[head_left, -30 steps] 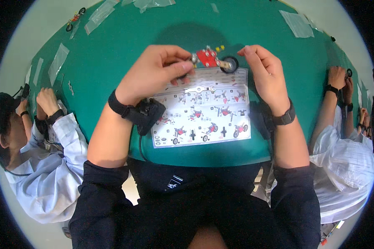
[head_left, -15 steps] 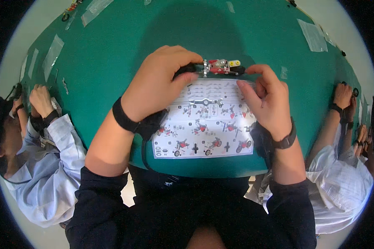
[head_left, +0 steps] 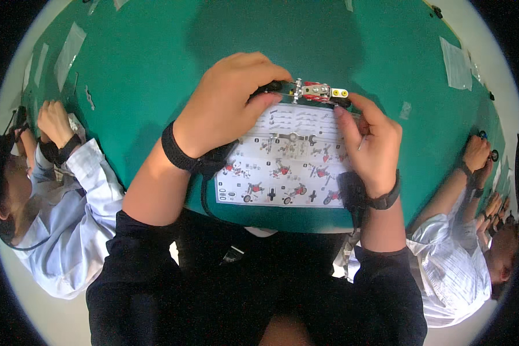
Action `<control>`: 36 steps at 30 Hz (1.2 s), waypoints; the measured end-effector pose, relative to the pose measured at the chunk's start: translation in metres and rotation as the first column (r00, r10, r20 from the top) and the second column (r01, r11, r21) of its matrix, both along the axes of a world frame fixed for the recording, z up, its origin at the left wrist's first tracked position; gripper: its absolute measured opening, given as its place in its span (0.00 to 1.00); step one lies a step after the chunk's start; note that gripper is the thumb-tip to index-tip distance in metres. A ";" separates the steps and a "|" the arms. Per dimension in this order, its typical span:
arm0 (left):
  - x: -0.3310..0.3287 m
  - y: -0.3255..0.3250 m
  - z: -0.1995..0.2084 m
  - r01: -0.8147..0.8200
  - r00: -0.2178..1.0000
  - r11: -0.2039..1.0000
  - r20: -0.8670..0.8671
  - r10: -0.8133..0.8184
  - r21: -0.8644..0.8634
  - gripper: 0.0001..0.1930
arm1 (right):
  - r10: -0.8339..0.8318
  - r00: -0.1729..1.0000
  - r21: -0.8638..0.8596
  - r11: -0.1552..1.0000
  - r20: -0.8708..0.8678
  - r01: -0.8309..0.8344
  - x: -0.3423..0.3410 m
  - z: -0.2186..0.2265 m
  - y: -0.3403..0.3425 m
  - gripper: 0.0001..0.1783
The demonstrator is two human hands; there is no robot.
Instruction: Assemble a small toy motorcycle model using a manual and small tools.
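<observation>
A small toy motorcycle point(head_left: 316, 90) in red, silver and black lies crosswise in front of me, just over the top edge of a printed instruction sheet point(head_left: 254, 199). My left hand point(head_left: 228, 101) is closed on its left end, thumb and fingers around a black wheel point(head_left: 269, 87). At the other end, the thumb and forefinger of my right hand point(head_left: 375, 141) pinch the model by its black rear wheel, beside a pale piece with yellow dots. A thin light-coloured thing point(head_left: 361, 142) shows against my right palm; its kind is unclear. A flat silver wrench point(head_left: 294, 137) rests on the sheet.
Clear plastic bags point(head_left: 457, 63) lie on the green table point(head_left: 155, 57) at both sides. Beside the left co-worker's hands point(head_left: 55, 124) is another silver wrench point(head_left: 89, 98). A co-worker's hand point(head_left: 477, 153) works at the right. A black cable point(head_left: 205, 196) hangs by my left wrist.
My right thumb and forefinger have closed onto the rear of the motorcycle, from just beside it. The model has turned slightly, and the whole view has shifted a little.
</observation>
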State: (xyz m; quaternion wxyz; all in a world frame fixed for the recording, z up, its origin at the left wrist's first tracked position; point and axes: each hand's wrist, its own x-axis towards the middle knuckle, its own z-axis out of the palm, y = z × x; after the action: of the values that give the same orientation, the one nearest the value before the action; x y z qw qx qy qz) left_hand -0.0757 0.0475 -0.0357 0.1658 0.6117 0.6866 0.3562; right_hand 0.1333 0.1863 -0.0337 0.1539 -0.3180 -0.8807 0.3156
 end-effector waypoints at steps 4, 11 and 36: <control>0.000 -0.001 -0.002 0.013 1.000 0.999 0.022 -0.014 0.050 0.12 | -0.006 0.999 0.063 0.998 -0.042 0.009 0.003 -0.002 -0.003 0.11; 0.017 -0.007 0.004 0.056 0.998 0.997 -0.017 -0.055 0.058 0.14 | -0.053 0.996 0.289 0.954 -0.076 0.073 0.015 0.009 -0.015 0.10; -0.025 0.012 0.000 0.329 0.459 0.928 0.889 0.006 -0.176 0.20 | -0.210 0.899 -0.766 0.616 -0.385 -0.184 -0.017 -0.015 0.016 0.02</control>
State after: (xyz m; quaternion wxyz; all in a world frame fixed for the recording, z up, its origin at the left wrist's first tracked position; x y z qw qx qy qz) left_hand -0.1002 0.0590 -0.0356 0.6245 0.3697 0.4899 0.4830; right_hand 0.1160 0.2023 -0.0486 0.1950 -0.2798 -0.5911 0.7309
